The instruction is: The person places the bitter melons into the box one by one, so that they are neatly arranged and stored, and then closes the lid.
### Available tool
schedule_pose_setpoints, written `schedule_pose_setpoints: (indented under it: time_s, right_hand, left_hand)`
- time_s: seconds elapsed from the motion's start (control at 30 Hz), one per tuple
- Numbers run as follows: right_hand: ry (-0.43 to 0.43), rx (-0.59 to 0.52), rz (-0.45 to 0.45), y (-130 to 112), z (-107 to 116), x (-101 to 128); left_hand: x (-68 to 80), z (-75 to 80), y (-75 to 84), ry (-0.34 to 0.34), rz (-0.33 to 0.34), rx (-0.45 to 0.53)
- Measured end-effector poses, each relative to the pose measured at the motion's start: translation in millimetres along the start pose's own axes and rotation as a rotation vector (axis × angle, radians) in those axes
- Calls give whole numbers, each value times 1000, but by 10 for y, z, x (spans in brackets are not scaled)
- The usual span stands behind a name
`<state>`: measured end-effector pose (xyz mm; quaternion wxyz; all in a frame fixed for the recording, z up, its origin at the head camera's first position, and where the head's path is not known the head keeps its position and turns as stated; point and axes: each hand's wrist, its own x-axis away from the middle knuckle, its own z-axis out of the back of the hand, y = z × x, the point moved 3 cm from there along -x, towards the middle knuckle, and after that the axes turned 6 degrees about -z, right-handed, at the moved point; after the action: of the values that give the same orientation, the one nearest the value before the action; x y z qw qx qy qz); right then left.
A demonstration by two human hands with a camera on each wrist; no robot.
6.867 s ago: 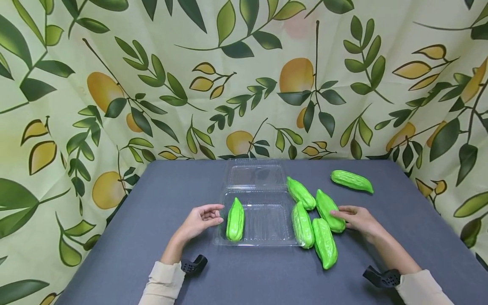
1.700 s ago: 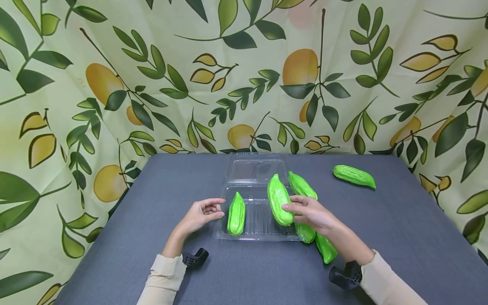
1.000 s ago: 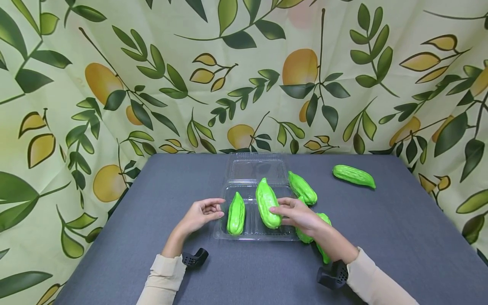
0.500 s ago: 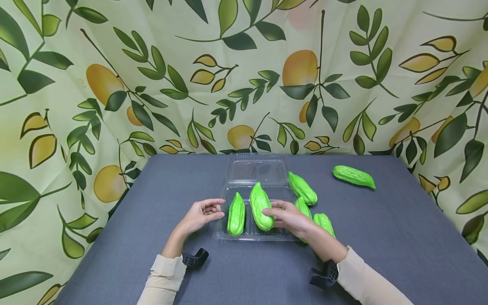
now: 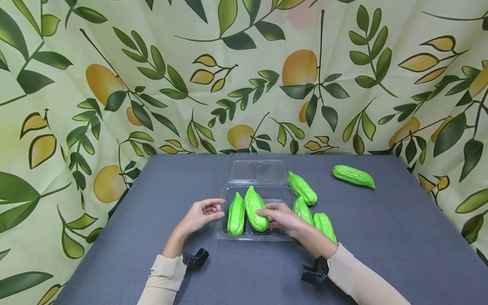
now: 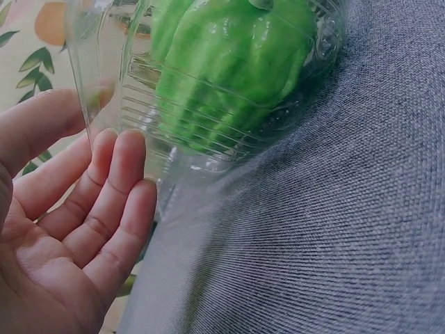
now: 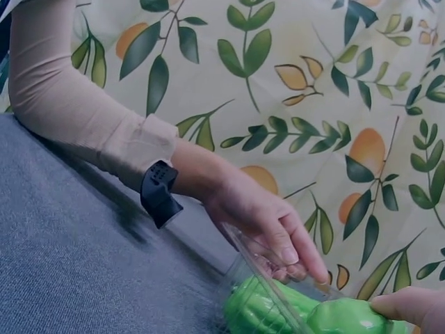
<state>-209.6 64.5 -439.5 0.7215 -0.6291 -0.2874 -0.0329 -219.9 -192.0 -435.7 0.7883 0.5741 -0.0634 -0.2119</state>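
Note:
My right hand point(image 5: 282, 217) holds a bright green bitter melon point(image 5: 254, 208) between thumb and fingers, low in the clear plastic clamshell box point(image 5: 280, 238). In the right wrist view the thumb point(image 7: 410, 306) presses on that melon point(image 7: 348, 316). A second bitter melon point(image 5: 236, 214) lies along the box's left side, close beside the held one. At the box's left rim is my left hand point(image 5: 203, 212), fingers loosely bent and fingertips at the plastic. In the left wrist view, the left hand point(image 6: 76, 216) is beside the clear wall, with green melon point(image 6: 229, 69) behind it.
Three more bitter melons, a far one point(image 5: 302, 188), a middle one point(image 5: 303, 209) and a near one point(image 5: 325, 227), lie by the box's right side. Another melon point(image 5: 353, 176) is at the back right. The lid point(image 5: 257, 169) lies folded back on the grey table point(image 5: 183, 182).
The right hand has taken a bitter melon from the group at the right, carried it left over the box and lowered it beside the first one. The left hand stays at the rim.

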Motion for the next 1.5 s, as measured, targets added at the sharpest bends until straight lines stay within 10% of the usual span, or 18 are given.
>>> schedule_pose_setpoints:
  time_s: [1.5]
  right_hand:
    - [71,243,-8,15,17,-17]
  left_hand:
    - [3,-6,13,6,19,4]
